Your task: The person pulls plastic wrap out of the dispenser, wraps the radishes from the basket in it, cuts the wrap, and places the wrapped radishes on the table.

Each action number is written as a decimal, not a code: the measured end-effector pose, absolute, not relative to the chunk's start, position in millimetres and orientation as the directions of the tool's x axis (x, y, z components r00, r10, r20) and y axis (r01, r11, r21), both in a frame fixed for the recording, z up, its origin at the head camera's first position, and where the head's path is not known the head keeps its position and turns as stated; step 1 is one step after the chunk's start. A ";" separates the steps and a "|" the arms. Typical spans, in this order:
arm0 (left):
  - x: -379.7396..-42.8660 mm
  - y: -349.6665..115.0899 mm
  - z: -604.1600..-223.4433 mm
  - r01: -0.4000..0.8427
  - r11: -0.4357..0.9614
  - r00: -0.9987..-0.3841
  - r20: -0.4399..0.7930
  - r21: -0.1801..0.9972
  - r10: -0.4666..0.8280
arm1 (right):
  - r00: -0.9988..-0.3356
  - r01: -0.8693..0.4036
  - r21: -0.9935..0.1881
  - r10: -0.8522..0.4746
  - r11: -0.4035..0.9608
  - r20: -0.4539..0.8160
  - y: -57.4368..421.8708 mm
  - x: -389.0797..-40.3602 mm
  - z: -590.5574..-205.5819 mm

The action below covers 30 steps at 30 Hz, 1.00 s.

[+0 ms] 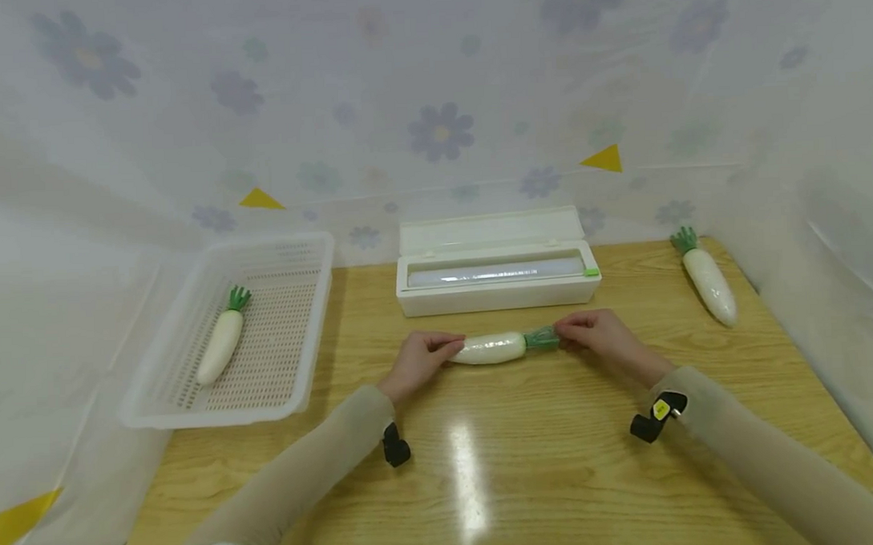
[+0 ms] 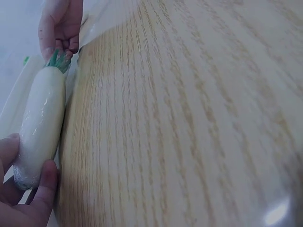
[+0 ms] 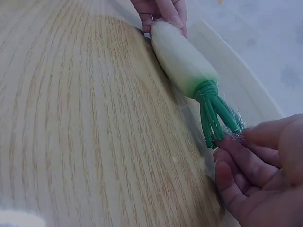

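A white radish (image 1: 491, 348) with green stems, wrapped in shiny clear film, lies crosswise before me in the head view. My left hand (image 1: 419, 361) grips its blunt end between thumb and fingers; the left wrist view shows the thumb and fingers on either side of the wrapped radish (image 2: 41, 118). At the other end, my right hand (image 1: 603, 340) pinches the film at the tips of the green stems (image 3: 215, 113). Crinkled film stands out around those stems in the right wrist view.
Behind the radish stands an open white box (image 1: 498, 296) with a roll of clear film (image 1: 496, 272). At left, a white plastic basket (image 1: 303, 341) holds an unwrapped-looking radish (image 1: 221, 346). A shiny wrapped radish (image 1: 710, 285) lies at the table's far right. Patterned sheeting (image 1: 437, 80) encloses the wooden table (image 1: 558, 461).
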<state>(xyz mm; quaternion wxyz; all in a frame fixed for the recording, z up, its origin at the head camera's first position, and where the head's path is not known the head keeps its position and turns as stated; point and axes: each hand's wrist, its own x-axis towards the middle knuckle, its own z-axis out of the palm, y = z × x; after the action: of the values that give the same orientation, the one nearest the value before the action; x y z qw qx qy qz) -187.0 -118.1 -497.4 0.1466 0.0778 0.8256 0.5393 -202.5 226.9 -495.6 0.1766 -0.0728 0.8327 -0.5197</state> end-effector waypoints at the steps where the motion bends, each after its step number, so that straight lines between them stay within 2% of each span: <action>1: -187.1 -117.9 -497.4 -0.031 0.404 -0.945 -0.158 0.914 0.285 | -0.924 0.073 -0.893 -0.307 0.443 -0.228 227.3 -203.2 -496.5; 6: -188.1 -117.6 -496.9 -0.017 0.399 -0.947 -0.142 0.917 0.287 | -0.918 0.066 -0.907 -0.330 0.416 -0.219 227.7 -206.9 -501.6; 12: -190.4 -117.6 -497.8 0.038 0.462 -0.949 -0.112 0.886 0.294 | -0.939 -0.015 -0.899 -0.314 0.437 -0.137 225.4 -206.3 -499.5; 20: -196.5 -117.4 -497.3 0.094 0.504 -0.941 -0.089 0.859 0.327 | -0.939 -0.132 -0.818 -0.334 0.560 -0.077 225.4 -205.2 -496.4; 26: -197.3 -118.1 -493.0 0.143 0.527 -0.907 -0.102 0.837 0.408 | -0.921 -0.163 -0.798 -0.380 0.580 -0.087 230.8 -205.7 -495.3; 30: -195.3 -119.1 -493.5 0.244 0.549 -0.862 -0.080 0.800 0.501 | -0.897 -0.189 -0.804 -0.431 0.564 -0.093 234.1 -206.3 -489.9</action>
<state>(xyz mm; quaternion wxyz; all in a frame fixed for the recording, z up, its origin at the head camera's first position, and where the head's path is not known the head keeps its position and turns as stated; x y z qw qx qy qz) -195.3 -119.1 -493.5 0.1515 0.2150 0.8668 0.4237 -206.3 234.1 -489.9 0.1407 -0.1775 0.8732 -0.4316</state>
